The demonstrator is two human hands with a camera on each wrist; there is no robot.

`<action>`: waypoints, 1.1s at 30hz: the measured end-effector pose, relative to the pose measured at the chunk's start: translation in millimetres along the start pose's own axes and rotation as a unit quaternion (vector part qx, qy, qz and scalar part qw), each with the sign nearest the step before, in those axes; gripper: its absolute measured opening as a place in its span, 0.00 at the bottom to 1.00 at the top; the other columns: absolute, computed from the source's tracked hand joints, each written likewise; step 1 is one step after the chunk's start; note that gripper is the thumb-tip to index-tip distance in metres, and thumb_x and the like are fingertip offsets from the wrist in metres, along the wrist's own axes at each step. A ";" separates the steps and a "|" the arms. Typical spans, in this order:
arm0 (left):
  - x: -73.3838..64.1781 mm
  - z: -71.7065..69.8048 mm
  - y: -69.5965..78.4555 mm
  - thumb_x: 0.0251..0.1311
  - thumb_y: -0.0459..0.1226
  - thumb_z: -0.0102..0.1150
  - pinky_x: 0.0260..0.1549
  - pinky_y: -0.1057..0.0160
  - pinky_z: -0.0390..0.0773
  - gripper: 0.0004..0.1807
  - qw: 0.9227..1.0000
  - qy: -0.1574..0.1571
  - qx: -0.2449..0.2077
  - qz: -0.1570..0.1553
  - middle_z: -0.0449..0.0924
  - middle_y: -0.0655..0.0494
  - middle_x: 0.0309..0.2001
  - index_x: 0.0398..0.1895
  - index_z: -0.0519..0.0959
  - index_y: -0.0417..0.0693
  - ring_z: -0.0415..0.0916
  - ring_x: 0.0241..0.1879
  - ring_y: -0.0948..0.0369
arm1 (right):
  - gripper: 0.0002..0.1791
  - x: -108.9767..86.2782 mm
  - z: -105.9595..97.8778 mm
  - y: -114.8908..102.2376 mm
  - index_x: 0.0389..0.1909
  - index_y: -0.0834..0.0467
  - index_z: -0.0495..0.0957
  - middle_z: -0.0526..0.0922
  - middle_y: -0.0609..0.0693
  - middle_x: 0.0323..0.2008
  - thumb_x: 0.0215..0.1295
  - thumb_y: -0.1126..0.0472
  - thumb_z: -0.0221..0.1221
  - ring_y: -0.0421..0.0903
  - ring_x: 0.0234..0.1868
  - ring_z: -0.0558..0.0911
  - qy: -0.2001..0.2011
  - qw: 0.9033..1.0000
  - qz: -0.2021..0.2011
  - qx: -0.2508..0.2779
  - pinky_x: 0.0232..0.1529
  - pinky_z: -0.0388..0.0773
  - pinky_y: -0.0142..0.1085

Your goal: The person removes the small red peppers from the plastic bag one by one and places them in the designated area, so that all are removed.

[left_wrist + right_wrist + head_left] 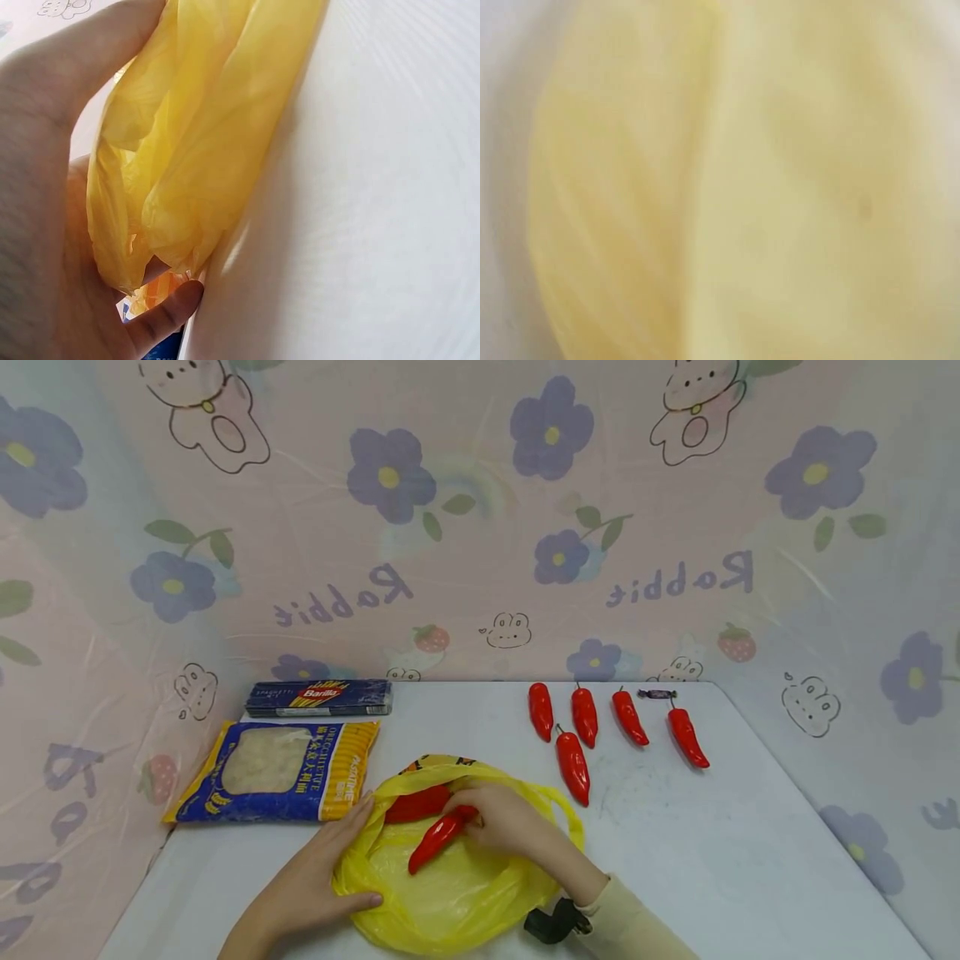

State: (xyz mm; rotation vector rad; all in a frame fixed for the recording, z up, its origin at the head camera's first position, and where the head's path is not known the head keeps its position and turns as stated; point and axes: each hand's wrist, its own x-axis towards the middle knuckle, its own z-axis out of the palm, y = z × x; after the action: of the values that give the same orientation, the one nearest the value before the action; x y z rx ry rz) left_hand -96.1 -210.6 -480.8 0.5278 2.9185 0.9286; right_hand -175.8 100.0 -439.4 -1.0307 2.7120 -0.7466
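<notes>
A yellow plastic bag [442,910] lies with its mouth wide, near the front of the white table. My left hand [311,877] holds the bag's left side, thumb and fingers spread around the edge; the left wrist view shows the yellow film [202,142] within that hand's grasp. My right hand [498,818] reaches into the mouth and pinches a red chili pepper [438,842] by its stem end, tip pointing down left. Another red pepper [412,806] lies inside against the far wall. Only blurred yellow plastic [615,225] fills the right wrist view; fingers are hidden there.
Several red peppers [573,766] lie at the back right, near a small dark wrapped candy [657,694]. At the left are a blue-and-yellow pasta bag [273,772] and a dark blue Barilla box [318,698]. Patterned curtains [480,527] enclose the table.
</notes>
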 end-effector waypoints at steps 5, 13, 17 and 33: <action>0.7 0.0 0.1 0.50 0.73 0.71 0.68 0.28 0.70 0.64 1.000 -0.002 0.001 -0.002 0.52 0.59 0.86 0.87 0.49 0.70 0.61 0.79 0.40 | 0.18 -6.7 6.3 -12.1 0.57 0.55 0.86 0.86 0.41 0.36 0.68 0.57 0.71 0.34 0.28 0.75 0.027 0.996 0.051 0.070 0.32 0.77 0.26; 0.9 -0.4 -1.6 0.49 0.72 0.71 0.69 0.29 0.69 0.64 1.000 0.004 -0.006 0.001 0.52 0.59 0.85 0.87 0.50 0.70 0.60 0.79 0.41 | 0.26 -12.5 23.5 -22.1 0.67 0.48 0.81 0.73 0.36 0.19 0.70 0.48 0.69 0.33 0.21 0.70 -0.022 0.995 0.069 0.074 0.26 0.72 0.26; 0.5 0.4 -1.4 0.50 0.72 0.71 0.69 0.29 0.69 0.64 1.000 0.002 -0.006 -0.001 0.52 0.60 0.85 0.87 0.50 0.71 0.60 0.79 0.41 | 0.25 -14.9 23.6 -24.9 0.67 0.47 0.81 0.71 0.37 0.17 0.71 0.46 0.68 0.34 0.21 0.69 -0.033 0.995 0.070 0.062 0.27 0.72 0.26; 0.3 0.0 0.9 0.52 0.71 0.71 0.67 0.28 0.70 0.63 1.000 0.000 0.001 0.002 0.53 0.56 0.85 0.87 0.51 0.67 0.61 0.78 0.39 | 0.43 -22.1 12.6 -21.6 0.71 0.62 0.71 0.85 0.54 0.56 0.63 0.43 0.74 0.43 0.46 0.83 0.007 0.987 0.140 0.080 0.49 0.88 0.40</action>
State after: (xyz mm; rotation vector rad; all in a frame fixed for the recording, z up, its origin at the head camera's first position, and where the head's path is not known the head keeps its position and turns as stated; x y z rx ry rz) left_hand -96.1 -209.8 -480.2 0.5330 2.9203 0.9262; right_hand -142.7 95.6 -440.4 -0.5959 2.6745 -0.9008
